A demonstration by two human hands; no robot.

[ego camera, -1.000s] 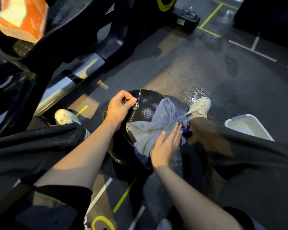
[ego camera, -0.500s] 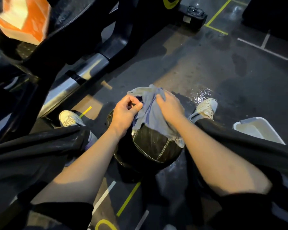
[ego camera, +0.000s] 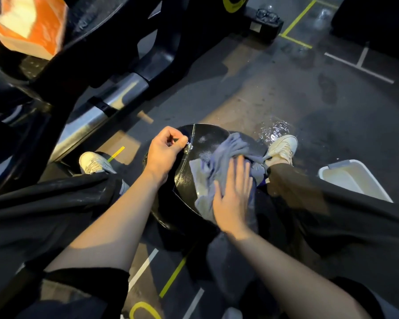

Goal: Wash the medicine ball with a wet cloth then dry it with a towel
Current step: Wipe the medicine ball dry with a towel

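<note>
The black medicine ball (ego camera: 205, 143) sits on the floor between my two feet, its top glistening wet. A grey-blue cloth (ego camera: 219, 157) is spread over the ball's right side. My right hand (ego camera: 234, 194) lies flat on the cloth with straight fingers, pressing it against the ball. My left hand (ego camera: 165, 150) rests on the ball's upper left, its fingers curled and thumb pinching something small at the white seam; what it pinches is too small to tell.
A white tub (ego camera: 352, 180) stands on the floor at the right, beside my right leg. A puddle (ego camera: 274, 128) shines just beyond my right shoe (ego camera: 282, 146). A black machine frame with a metal bar (ego camera: 101, 116) runs along the left. An orange-white object (ego camera: 30, 24) sits top left.
My right hand has slid the cloth from the ball's top, near my left hand, down over its right side and now lies flat. My left hand has stayed at the seam.
</note>
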